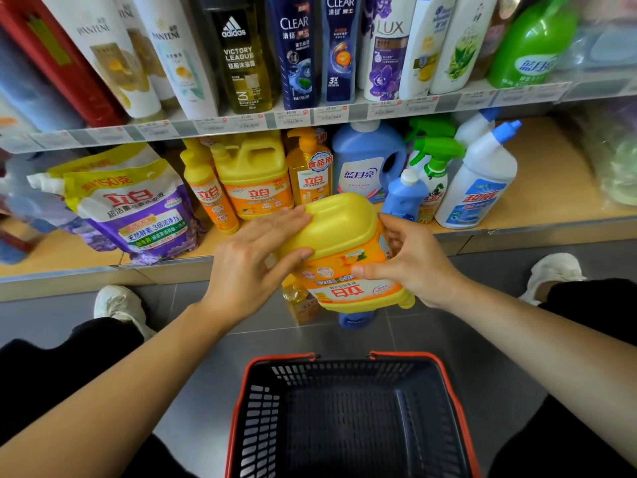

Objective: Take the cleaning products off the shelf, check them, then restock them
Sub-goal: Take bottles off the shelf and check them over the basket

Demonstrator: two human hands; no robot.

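Note:
A yellow detergent jug (344,250) with an orange label is turned upside down, base toward the shelf, in front of the lower shelf (537,215). My left hand (251,267) lies on its base and left side. My right hand (410,260) grips its right side, thumb on the label. Both hands hold it above the floor. On the lower shelf stand a matching yellow jug (253,174), two orange pump bottles (206,188), a blue detergent bottle (367,160), a small blue bottle (403,196), a green-trigger spray (434,167) and a white toilet cleaner (479,181).
A dark basket with red rim (348,419) sits on the grey floor between my knees. An orange bottle (300,301) and a blue cap (355,320) stand on the floor under the jug. Purple powder bags (134,208) lean at the shelf's left. Shampoo bottles (293,50) fill the upper shelf.

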